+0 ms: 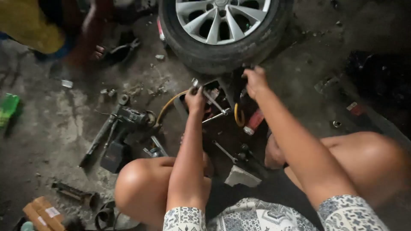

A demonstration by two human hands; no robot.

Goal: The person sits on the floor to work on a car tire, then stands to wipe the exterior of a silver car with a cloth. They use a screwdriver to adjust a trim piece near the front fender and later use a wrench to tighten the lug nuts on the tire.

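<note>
Clearance is tight: wheel [224, 30] stands upright just beyond the dark toolbox [222, 107]. Left hand [195, 100] is closed around a metal wrench [212, 102] over the box. Right hand [255, 80] is curled at the tyre's lower edge; its grip cannot be determined. Impact wrench [124, 128] lies left on the floor. Brown cartons [43, 212] lie at lower left, and a green packet [8, 108] at the left edge.

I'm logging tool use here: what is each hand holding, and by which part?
The left hand grips a slim metal wrench at its upper end. The right hand reaches by the tyre; whether it holds anything cannot be told.
</note>
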